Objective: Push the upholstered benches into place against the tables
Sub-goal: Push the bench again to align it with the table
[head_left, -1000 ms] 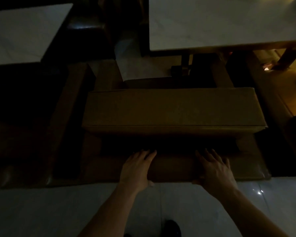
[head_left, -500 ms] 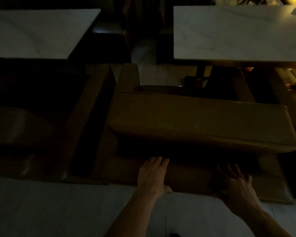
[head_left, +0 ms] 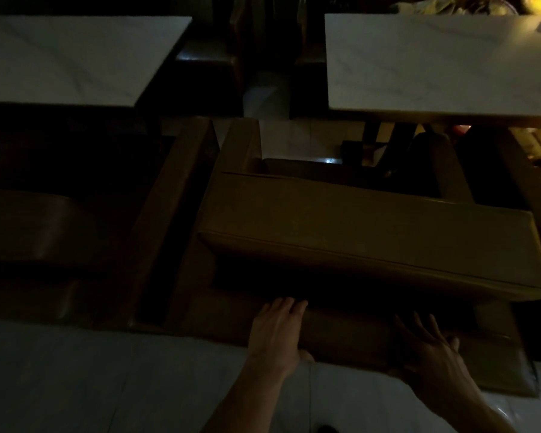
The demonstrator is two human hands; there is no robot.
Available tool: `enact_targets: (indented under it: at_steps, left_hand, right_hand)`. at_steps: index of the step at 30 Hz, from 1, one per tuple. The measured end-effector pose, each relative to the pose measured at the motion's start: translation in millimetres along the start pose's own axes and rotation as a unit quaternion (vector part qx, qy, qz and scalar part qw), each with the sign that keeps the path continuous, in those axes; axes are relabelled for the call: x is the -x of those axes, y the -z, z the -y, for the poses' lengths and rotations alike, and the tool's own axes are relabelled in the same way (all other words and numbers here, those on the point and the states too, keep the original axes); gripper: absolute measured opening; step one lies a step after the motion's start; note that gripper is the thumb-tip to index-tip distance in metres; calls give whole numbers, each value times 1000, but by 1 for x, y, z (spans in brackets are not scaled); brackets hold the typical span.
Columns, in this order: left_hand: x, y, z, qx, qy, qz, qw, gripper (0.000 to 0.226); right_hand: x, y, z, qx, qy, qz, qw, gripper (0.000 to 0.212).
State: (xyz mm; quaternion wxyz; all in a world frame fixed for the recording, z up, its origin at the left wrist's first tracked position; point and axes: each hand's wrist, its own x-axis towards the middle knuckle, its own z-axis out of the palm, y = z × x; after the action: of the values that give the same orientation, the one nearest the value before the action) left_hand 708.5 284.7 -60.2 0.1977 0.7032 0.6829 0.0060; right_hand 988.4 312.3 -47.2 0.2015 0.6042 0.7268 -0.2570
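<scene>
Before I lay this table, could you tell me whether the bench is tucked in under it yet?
Not yet: the bench sits short of the right table, with floor showing between.

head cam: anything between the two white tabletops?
No object on the floor: a strip of pale floor runs between the left tabletop and right tabletop, flanked by dark seats. Head view, dim.

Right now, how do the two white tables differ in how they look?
The right table is lit warmly at its far right corner; the left table is dimmer and grey. The right table has the brown bench with both hands on it in front; a darker bench stands before the left table. Both have pale marble-like tops with nothing on them.
</scene>
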Motion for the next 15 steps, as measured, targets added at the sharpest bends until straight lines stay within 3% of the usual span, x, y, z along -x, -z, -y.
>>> enact_targets:
  at_steps: [11, 15]
  left_hand:
    - [-11, 1, 14, -13, -43, 34, 998, 106]
    - [-24, 5, 14, -4, -37, 25, 999, 107]
  right_hand:
    - [-5, 6, 1, -21, -15, 28, 999, 102]
    - [-16, 5, -3, -34, -7, -14, 999, 100]
